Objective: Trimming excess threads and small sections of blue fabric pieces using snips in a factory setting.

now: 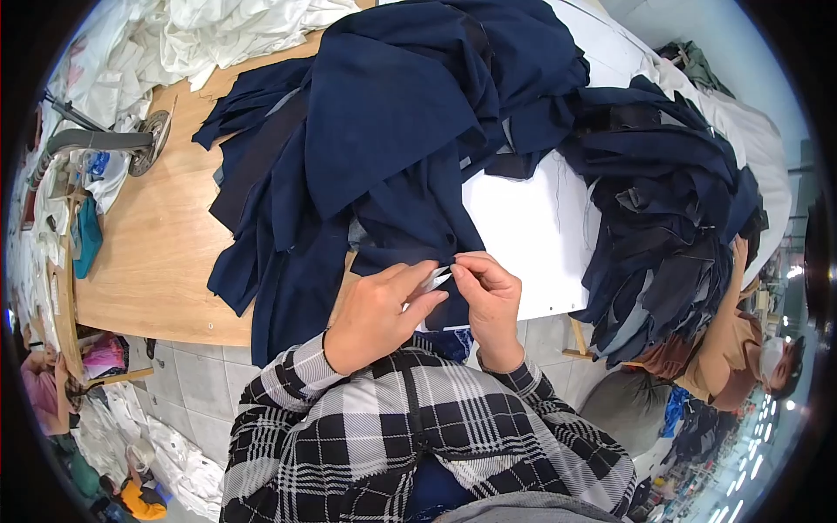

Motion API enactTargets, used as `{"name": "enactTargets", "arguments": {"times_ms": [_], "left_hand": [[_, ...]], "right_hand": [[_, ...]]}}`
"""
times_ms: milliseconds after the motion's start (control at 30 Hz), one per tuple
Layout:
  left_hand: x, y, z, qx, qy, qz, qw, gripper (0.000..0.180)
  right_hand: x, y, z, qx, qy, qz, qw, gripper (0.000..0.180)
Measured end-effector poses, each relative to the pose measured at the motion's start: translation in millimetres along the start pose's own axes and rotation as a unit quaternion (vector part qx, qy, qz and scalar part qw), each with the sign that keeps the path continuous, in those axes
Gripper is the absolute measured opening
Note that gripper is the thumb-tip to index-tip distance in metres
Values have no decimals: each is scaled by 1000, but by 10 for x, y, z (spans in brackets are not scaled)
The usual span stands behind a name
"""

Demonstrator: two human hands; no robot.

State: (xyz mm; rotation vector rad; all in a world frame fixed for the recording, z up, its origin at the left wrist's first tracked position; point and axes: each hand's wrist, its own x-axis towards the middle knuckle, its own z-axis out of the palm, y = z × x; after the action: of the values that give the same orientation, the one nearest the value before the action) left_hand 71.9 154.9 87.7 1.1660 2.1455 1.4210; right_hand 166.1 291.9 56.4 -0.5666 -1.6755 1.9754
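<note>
A large heap of navy cloth pieces is spread over the table in front of me, with one edge reaching to my fingertips. My left hand is closed, thumb and forefinger around a small silvery-white thing whose kind I cannot make out. Close beside it, my right hand pinches the near edge of the navy cloth. The fingertips of both hands almost meet there, and the fingers partly hide what lies between them.
Light wood tabletop shows at left, a white surface at right. A second navy pile hangs over the right side, near a co-worker. White cloth lies far left, by a metal stand. Another person is at left.
</note>
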Motion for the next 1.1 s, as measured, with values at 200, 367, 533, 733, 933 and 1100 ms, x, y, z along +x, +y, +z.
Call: {"name": "enactTargets", "arguments": {"times_ms": [200, 367, 533, 733, 933, 1100], "left_hand": [[17, 2, 8, -3, -3, -5, 1000, 31], [18, -1, 19, -14, -3, -11, 1000, 31], [29, -2, 20, -13, -6, -10, 1000, 31], [20, -23, 23, -13, 0, -3, 1000, 31], [25, -19, 16, -50, -10, -20, 998, 30], [16, -19, 7, -38, -17, -24, 999, 30]], "right_hand": [[-8, -7, -12, -20, -4, -28, 999, 12], [-3, -4, -16, -40, -10, -53, 998, 11], [6, -5, -13, -54, -12, -60, 997, 12], [13, -7, -19, -74, -17, -62, 995, 11], [15, -7, -19, -74, -29, -65, 995, 11], [17, -28, -21, -72, -37, -41, 996, 10]]}}
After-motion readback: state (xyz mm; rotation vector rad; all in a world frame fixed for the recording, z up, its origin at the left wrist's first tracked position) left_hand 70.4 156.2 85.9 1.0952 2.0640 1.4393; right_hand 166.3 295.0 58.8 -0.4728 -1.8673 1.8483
